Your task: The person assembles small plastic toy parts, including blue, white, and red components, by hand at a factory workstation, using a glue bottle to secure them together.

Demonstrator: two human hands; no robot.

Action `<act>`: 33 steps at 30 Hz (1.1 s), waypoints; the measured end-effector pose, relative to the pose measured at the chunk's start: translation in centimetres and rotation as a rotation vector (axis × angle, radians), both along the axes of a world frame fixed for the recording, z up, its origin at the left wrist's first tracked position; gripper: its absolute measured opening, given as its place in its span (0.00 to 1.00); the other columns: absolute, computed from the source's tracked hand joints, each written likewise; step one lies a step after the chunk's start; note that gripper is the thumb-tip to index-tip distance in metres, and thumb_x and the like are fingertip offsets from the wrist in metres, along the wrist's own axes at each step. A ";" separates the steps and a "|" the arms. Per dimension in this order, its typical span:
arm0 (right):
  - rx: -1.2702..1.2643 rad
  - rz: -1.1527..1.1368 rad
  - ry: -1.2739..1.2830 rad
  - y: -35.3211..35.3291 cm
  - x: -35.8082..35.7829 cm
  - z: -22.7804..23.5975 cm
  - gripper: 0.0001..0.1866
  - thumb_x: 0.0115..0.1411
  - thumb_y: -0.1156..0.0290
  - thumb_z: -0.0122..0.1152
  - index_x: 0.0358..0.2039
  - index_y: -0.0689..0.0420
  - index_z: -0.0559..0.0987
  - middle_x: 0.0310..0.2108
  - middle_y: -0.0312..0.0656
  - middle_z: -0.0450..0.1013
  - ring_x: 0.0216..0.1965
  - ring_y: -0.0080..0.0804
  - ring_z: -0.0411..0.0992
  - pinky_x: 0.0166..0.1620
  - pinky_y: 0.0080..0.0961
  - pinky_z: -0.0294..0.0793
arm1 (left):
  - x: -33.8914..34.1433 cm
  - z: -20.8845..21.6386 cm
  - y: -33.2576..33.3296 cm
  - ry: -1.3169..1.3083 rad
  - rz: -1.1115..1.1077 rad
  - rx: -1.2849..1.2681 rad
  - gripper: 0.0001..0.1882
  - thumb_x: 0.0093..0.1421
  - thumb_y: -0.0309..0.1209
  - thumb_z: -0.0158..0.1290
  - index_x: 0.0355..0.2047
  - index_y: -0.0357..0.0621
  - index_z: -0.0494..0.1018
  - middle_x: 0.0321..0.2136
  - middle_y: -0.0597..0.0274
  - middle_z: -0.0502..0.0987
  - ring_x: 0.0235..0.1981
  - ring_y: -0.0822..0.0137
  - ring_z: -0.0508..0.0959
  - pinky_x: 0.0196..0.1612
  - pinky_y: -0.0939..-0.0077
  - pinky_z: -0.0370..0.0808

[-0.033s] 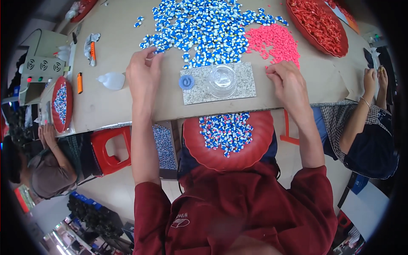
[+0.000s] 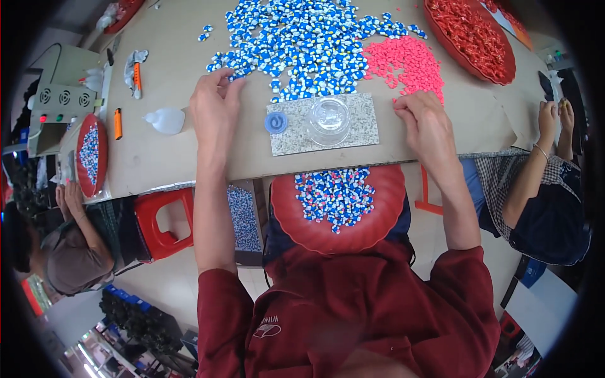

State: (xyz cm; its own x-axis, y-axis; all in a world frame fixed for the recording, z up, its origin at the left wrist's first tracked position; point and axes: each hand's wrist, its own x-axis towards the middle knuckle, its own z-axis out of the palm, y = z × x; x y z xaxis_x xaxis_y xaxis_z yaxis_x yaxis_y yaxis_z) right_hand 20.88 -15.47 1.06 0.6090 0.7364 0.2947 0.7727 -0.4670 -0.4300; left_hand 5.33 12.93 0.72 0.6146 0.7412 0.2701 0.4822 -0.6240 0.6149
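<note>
Bordering blue-and-white pieces (image 2: 290,38), left hand (image 2: 212,110), thumb parted, beside pink pieces (image 2: 409,63), right hand (image 2: 432,124), pinched closed, contents unclear

Left hand (image 2: 213,113) and right hand (image 2: 430,123): any item in the grip too small to confirm. Blue-and-white pile (image 2: 296,44): cut off by the upper picture edge. Red lap tray (image 2: 387,205): far rim hidden beneath the table (image 2: 252,157)

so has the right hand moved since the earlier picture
No, no visible shift either way: the right hand stays in the same spot, just right of the slab.
</note>
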 end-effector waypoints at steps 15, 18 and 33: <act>0.198 0.014 0.117 -0.7 -3.5 2.2 0.04 0.56 0.83 0.55 0.33 0.63 0.72 0.31 0.47 0.69 0.36 0.45 0.68 0.40 0.35 0.67 | -2.2 -1.6 0.4 -0.339 -0.205 -0.522 0.12 0.60 0.26 0.56 0.44 0.36 0.75 0.36 0.56 0.79 0.36 0.68 0.78 0.38 0.76 0.74; 0.238 -0.018 0.233 -1.3 -4.3 2.6 0.04 0.56 0.83 0.54 0.33 0.63 0.71 0.31 0.45 0.68 0.35 0.44 0.67 0.39 0.33 0.67 | -3.6 0.8 -1.9 -0.503 -0.263 -0.827 0.14 0.63 0.27 0.52 0.48 0.36 0.72 0.37 0.56 0.78 0.35 0.70 0.78 0.37 0.80 0.73; 0.290 0.223 0.191 0.7 -8.6 3.1 0.08 0.53 0.82 0.59 0.32 0.59 0.72 0.31 0.42 0.68 0.35 0.42 0.67 0.37 0.34 0.68 | -5.0 0.2 -15.8 -0.481 -0.415 -1.206 0.09 0.60 0.20 0.55 0.41 0.32 0.77 0.35 0.58 0.79 0.32 0.74 0.79 0.36 0.82 0.77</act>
